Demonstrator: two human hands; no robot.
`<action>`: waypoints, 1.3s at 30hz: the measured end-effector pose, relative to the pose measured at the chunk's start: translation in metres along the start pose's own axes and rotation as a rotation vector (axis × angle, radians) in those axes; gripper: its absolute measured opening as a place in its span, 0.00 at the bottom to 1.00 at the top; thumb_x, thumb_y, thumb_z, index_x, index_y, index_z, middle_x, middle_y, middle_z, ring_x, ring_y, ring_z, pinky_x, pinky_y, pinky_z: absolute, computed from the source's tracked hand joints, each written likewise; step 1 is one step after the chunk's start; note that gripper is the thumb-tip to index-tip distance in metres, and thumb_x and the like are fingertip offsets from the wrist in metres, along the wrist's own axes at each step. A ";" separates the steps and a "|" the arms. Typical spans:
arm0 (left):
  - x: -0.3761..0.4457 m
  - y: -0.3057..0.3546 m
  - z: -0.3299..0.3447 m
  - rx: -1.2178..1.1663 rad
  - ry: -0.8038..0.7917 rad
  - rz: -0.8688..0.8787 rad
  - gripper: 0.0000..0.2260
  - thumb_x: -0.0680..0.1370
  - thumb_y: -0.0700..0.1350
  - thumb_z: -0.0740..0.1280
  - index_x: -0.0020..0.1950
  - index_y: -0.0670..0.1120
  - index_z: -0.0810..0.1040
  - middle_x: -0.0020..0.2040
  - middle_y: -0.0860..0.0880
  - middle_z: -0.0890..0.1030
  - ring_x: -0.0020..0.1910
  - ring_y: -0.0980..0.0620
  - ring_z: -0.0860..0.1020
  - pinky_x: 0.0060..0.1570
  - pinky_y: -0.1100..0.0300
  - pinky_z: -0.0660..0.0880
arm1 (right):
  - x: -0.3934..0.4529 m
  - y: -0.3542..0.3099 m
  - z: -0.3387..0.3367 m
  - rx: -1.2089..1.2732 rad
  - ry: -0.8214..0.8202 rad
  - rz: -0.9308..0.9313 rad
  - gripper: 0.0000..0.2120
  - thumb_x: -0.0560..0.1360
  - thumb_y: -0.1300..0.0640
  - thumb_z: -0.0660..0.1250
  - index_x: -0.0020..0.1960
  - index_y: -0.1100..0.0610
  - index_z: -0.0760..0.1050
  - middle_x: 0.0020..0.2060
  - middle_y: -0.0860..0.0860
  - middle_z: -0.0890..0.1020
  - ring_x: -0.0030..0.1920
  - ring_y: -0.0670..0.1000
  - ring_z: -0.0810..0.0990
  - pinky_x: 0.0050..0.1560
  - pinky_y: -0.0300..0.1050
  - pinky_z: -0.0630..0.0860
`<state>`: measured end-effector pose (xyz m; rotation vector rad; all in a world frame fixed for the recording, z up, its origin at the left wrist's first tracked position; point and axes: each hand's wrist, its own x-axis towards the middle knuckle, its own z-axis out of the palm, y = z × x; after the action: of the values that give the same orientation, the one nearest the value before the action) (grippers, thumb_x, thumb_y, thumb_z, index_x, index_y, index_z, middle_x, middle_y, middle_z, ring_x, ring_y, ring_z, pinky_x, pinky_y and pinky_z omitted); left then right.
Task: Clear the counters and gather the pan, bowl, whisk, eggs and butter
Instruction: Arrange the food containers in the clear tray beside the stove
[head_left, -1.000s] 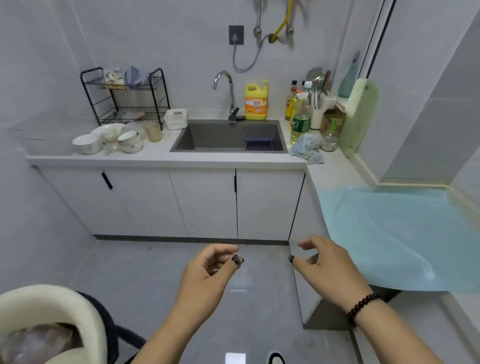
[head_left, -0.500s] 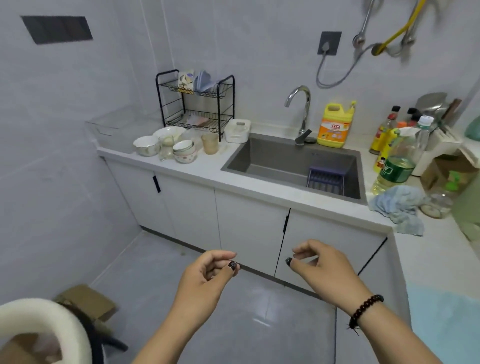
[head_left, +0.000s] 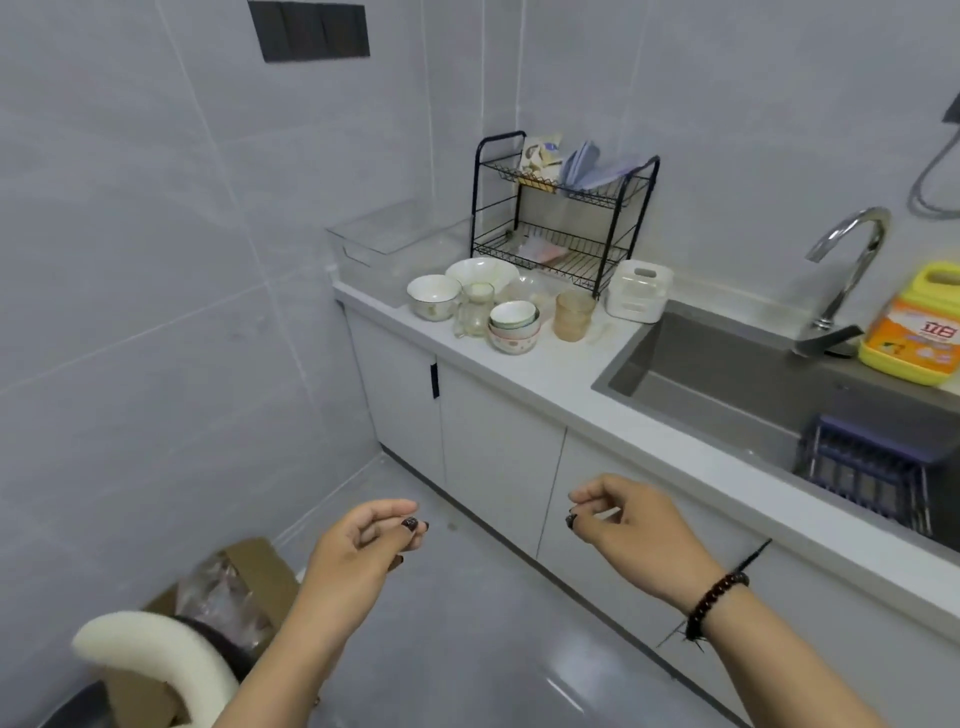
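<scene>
My left hand (head_left: 358, 540) and my right hand (head_left: 623, 519) hover side by side over the floor in front of the cabinets, fingers loosely curled, holding nothing. On the white counter (head_left: 545, 369), well beyond them, stand a white bowl (head_left: 434, 297), a wide white bowl (head_left: 480, 270) behind it, a stack of small bowls (head_left: 513, 326), a glass jug (head_left: 475, 310) and an amber cup (head_left: 573, 316). All of this crockery sits left of the sink (head_left: 727, 374).
A black two-tier rack (head_left: 561, 218) and a white caddy (head_left: 638, 292) stand at the counter's back, with a clear bin (head_left: 384, 244) in the corner. Faucet (head_left: 847, 260), yellow detergent jug (head_left: 914, 332) and purple basket (head_left: 872, 467) are at the sink. A cardboard box (head_left: 249, 571) and cream chair back (head_left: 150, 654) sit lower left.
The view has swung left from the right-hand counter to the bowls and rack, and moved closer to them. Both hands keep the same loosely curled pose.
</scene>
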<state>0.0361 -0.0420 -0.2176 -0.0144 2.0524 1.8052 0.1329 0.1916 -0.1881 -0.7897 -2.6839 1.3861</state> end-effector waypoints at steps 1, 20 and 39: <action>0.019 0.006 -0.010 0.005 0.008 -0.006 0.08 0.78 0.36 0.66 0.51 0.47 0.81 0.43 0.49 0.86 0.49 0.49 0.83 0.55 0.53 0.75 | 0.020 -0.014 0.008 -0.005 -0.011 -0.016 0.04 0.74 0.55 0.66 0.49 0.49 0.76 0.45 0.44 0.80 0.40 0.43 0.78 0.35 0.30 0.69; 0.277 0.097 -0.070 -0.032 0.013 -0.083 0.07 0.79 0.38 0.66 0.53 0.46 0.81 0.43 0.50 0.87 0.46 0.53 0.84 0.49 0.59 0.76 | 0.291 -0.134 0.066 0.132 -0.057 -0.038 0.18 0.71 0.53 0.70 0.59 0.45 0.69 0.50 0.44 0.79 0.46 0.50 0.81 0.49 0.46 0.78; 0.566 0.197 -0.065 0.139 0.057 0.024 0.09 0.76 0.39 0.68 0.52 0.52 0.81 0.46 0.51 0.85 0.49 0.51 0.82 0.55 0.53 0.78 | 0.588 -0.210 0.074 0.381 -0.045 0.094 0.20 0.72 0.57 0.70 0.62 0.52 0.69 0.52 0.50 0.78 0.47 0.52 0.80 0.51 0.52 0.80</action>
<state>-0.5552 0.0718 -0.1980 -0.0019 2.2227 1.6899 -0.4873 0.2960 -0.1944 -0.8584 -2.3220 1.8765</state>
